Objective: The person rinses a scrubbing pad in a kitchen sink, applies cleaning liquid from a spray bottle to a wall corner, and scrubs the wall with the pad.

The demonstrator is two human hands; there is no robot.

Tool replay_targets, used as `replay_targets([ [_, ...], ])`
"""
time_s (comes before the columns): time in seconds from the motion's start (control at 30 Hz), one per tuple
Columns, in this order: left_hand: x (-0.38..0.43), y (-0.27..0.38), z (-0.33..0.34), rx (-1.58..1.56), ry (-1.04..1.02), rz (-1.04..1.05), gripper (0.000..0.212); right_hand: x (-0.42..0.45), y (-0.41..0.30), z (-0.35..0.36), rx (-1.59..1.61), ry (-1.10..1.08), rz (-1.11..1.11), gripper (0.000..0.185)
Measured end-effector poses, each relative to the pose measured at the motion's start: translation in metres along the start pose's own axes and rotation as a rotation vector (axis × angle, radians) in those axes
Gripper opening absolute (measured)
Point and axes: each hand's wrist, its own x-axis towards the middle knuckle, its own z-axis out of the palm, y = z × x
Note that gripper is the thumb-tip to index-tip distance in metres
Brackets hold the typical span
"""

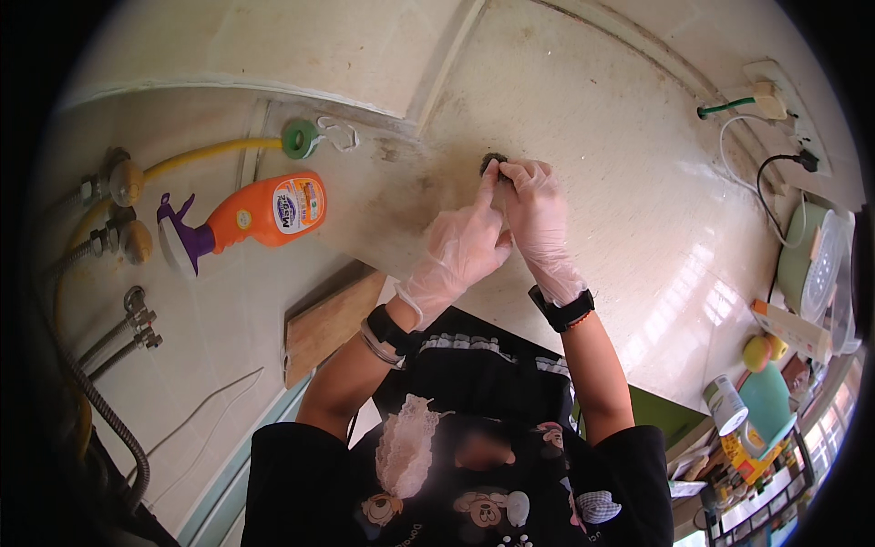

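Both my hands wear thin clear gloves and meet over a pale, stained countertop (pixel 615 205). A small dark scouring pad, probably steel wool (pixel 493 163), lies under their fingertips. My right hand (pixel 536 205) grips the pad between thumb and fingers. My left hand (pixel 468 239) presses its outstretched index finger on the pad's left side, its other fingers curled. Brownish grime (pixel 410 195) spreads over the surface left of the hands. An orange spray bottle with a purple trigger head (pixel 273 208) lies farther left, its nozzle pointing left.
A roll of green tape (pixel 299 139) is beside the yellow hose (pixel 212 150); metal valves (pixel 126 181) are at the far left. A wooden board (pixel 335 328) is below the bottle. On the right are a wall socket (pixel 769 102) with cables, a green container (pixel 796 253), an apple (pixel 757 353) and a can (pixel 724 405).
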Motion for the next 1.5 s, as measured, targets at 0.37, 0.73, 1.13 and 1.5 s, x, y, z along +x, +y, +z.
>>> replay_targets([
  [0.37, 0.012, -0.003, 0.017, 0.004, -0.045, -0.095, 0.077, 0.008, 0.012, 0.015, -0.097, 0.011, -0.082, 0.009],
  [0.73, 0.077, -0.024, -0.018, 0.093, 0.023, -0.044, 0.090, 0.076, 0.016, 0.029, -0.103, 0.072, -0.020, 0.009],
  [1.13, 0.073, -0.033, -0.028, 0.173, -0.063, 0.052, 0.083, 0.072, 0.014, 0.035, -0.073, 0.100, 0.008, 0.012],
  [1.5, 0.057, -0.025, -0.026, 0.046, -0.128, -0.033, 0.083, 0.047, 0.003, 0.033, -0.175, 0.107, 0.023, 0.005],
])
